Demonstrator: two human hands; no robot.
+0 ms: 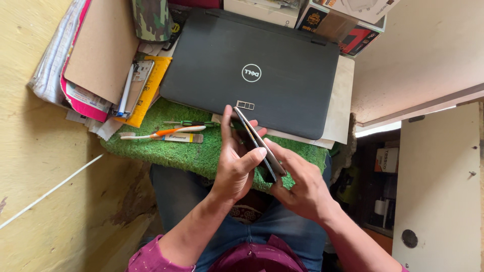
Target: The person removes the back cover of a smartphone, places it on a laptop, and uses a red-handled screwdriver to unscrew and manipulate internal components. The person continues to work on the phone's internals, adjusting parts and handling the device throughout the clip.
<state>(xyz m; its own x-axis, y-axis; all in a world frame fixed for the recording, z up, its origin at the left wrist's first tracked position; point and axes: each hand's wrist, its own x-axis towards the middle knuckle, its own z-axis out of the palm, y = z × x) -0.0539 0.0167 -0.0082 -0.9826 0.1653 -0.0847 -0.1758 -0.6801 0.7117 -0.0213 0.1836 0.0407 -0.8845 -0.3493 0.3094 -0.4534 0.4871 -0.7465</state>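
Observation:
Both hands hold one smartphone [258, 146] edge-on above a green artificial-grass mat [186, 151]. My left hand [236, 163] wraps the phone from the left, thumb pressed on its side. My right hand [300, 186] grips its lower end from the right. The phone looks split along its edge, a dark panel and a light back slightly apart. A small SIM tray [245, 105] lies on the closed black laptop [254, 70] just beyond the phone.
On the mat lie a green-handled screwdriver [189, 123], an orange and white toothbrush [164, 133] and a small tube [182, 138]. Papers, cardboard and a phone part [133, 85] are stacked at left; boxes [353, 30] behind the laptop. My legs in jeans [262, 231] are below.

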